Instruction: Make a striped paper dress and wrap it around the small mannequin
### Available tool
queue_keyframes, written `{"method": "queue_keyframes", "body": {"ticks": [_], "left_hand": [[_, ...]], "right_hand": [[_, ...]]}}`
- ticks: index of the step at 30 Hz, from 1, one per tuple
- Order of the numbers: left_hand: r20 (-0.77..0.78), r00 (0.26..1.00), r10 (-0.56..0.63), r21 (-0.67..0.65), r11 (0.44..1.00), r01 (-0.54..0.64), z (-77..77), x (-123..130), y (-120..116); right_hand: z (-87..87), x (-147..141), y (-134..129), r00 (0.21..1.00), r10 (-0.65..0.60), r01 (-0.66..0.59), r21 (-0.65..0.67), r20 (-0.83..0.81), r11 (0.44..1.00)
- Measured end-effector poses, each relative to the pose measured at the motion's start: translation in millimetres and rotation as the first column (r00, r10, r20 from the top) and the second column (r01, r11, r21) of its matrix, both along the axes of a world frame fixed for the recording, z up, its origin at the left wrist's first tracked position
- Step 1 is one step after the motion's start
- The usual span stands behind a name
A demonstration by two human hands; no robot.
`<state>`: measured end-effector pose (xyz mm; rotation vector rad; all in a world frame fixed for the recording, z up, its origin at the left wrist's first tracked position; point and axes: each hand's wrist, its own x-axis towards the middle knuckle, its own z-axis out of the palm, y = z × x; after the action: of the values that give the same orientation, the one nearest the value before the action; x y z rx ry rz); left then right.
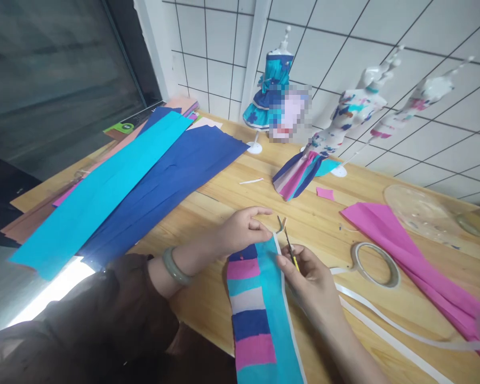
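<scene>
My left hand [250, 229] is at the top end of a colour-blocked crepe paper strip [276, 309], its index finger stretched out and its lower fingertips pinching the strip's upper edge. Navy, pink, turquoise and pale blocks run down the strip's left side; its right side is plain turquoise with a narrow white border. In my right hand [314, 280] is a small pair of scissors [288, 242] with yellow on the handle, blades pointing up and away beside the strip's top right corner. The right thumb rests by the white border. My palm and fingers partly hide the scissors' handles.
Turquoise [116, 186] and navy crepe sheets [176, 181] lie at the left. Behind stand small dress forms, one in a blue dress [278, 74], another with a striped skirt [298, 173]. A tape roll [376, 265], white ribbons [388, 325] and pink crepe [408, 250] lie right.
</scene>
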<state>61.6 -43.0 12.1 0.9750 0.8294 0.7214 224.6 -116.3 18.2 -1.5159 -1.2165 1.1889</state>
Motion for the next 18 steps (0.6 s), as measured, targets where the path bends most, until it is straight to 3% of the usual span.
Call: {"method": "queue_keyframes", "body": {"ticks": [7,13,18], "left_hand": [[0.017,0.999,0.043,-0.063,0.997,-0.042,1.9,-5.2,7.8],[0.029,0.995,-0.094,-0.004,0.996,0.094,-7.1,-9.5,11.4],[-0.016,1.000,0.003,0.069,0.998,-0.001,-11.3,-12.1,15.7]], "right_hand": [[-3.6,1.6,3.7,0.991,-0.096,0.091,-0.050,-0.096,0.995],[1.4,5.4,5.7,0.976,-0.208,0.207,-0.023,-0.069,0.978],[2.5,9.2,6.2,0.979,-0.205,0.205,0.054,-0.008,0.977]]}}
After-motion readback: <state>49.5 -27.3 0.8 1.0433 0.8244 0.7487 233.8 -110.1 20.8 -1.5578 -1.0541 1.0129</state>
